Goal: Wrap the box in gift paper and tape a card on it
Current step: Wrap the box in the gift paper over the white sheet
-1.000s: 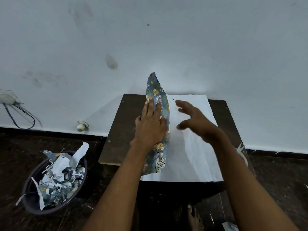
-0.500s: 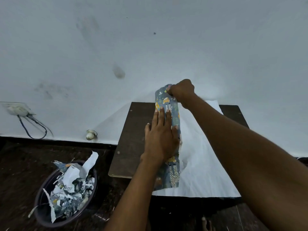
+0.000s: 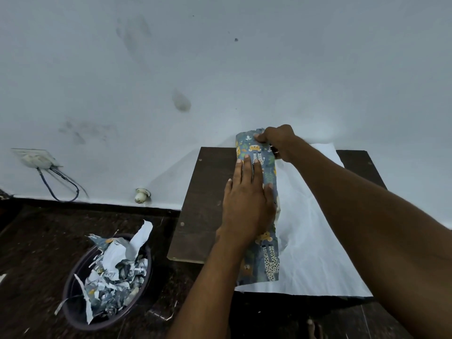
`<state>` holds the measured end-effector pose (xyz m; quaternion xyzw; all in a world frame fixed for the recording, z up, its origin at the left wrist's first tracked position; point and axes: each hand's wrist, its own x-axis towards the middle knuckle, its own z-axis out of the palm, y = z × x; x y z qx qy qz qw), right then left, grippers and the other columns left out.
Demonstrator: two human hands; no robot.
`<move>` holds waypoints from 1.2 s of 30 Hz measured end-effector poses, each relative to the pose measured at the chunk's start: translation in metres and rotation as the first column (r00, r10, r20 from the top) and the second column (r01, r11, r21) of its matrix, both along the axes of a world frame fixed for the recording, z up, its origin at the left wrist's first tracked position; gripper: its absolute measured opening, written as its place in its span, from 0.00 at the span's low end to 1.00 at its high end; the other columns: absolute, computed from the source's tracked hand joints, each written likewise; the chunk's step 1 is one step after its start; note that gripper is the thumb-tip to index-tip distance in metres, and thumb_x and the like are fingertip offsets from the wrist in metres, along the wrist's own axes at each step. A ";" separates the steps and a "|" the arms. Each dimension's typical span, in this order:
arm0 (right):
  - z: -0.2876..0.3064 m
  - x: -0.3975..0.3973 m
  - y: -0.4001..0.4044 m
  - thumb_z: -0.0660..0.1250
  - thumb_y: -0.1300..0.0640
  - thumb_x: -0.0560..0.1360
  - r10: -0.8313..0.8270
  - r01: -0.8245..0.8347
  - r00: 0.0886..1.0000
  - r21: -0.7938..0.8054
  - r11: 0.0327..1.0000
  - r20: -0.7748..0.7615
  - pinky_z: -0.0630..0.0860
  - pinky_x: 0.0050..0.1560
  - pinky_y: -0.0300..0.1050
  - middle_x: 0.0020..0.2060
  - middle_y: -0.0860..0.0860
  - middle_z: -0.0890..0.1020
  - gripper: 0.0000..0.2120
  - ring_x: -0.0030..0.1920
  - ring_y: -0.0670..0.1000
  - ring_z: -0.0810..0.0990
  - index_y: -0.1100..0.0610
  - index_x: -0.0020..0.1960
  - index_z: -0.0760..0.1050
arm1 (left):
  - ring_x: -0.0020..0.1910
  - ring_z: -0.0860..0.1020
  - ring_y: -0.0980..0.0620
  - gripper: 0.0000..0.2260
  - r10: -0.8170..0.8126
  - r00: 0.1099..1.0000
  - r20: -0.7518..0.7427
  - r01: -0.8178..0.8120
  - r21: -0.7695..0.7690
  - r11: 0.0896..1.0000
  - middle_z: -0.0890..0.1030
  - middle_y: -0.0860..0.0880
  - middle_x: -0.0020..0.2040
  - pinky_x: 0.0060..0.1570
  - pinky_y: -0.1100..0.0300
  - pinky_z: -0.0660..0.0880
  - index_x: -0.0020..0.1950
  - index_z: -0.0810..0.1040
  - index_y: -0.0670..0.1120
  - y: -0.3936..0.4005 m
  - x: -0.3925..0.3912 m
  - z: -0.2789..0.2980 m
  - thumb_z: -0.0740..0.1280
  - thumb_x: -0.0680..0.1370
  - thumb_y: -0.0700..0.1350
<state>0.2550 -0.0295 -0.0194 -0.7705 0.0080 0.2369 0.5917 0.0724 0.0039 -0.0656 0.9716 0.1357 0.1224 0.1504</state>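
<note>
Flanking table [image 3: 203,192], scrap-filled bin [image 3: 73,294], wall socket [image 3: 34,158]

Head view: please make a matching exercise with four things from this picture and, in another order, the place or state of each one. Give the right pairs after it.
Things:
1. left hand
2. right hand
3. bin
4. gift paper

Places or states:
A. grips the far end of the printed flap
B. lies spread on the dark table, white side up
C. rests flat on the printed flap, fingers straight
D. stands on the floor, full of paper scraps

Pairs: 1-C, 2-A, 3-D, 4-B
</note>
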 end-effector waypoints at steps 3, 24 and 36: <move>-0.004 -0.004 0.000 0.76 0.62 0.74 -0.073 0.073 0.997 0.019 0.997 -0.006 0.77 0.34 0.43 0.44 0.59 0.80 0.10 0.35 0.54 0.79 0.62 0.44 0.74 | 0.82 0.48 0.46 0.36 -0.016 0.999 0.036 0.017 -0.017 1.000 0.52 0.45 0.83 0.75 0.45 0.61 0.82 0.56 0.44 0.002 -0.001 0.000 0.38 0.78 0.58; -0.023 -0.128 -0.103 0.60 0.76 0.73 0.057 -0.068 0.995 0.152 0.986 0.076 0.79 0.52 0.48 0.55 0.54 0.84 0.22 0.58 0.55 0.81 0.55 0.56 0.82 | 0.82 0.44 0.50 0.29 -0.051 0.996 -0.073 0.046 -0.077 0.996 0.47 0.48 0.84 0.80 0.45 0.48 0.83 0.50 0.47 -0.003 -0.004 0.010 0.44 0.83 0.55; -0.043 -0.131 -0.115 0.75 0.65 0.71 0.447 -0.463 0.816 -0.046 0.885 0.366 0.80 0.63 0.52 0.71 0.39 0.73 0.47 0.71 0.43 0.72 0.45 0.82 0.58 | 0.82 0.43 0.50 0.32 -0.067 0.994 -0.083 0.064 -0.039 0.997 0.48 0.47 0.84 0.80 0.47 0.46 0.83 0.50 0.47 -0.008 -0.001 0.011 0.42 0.80 0.57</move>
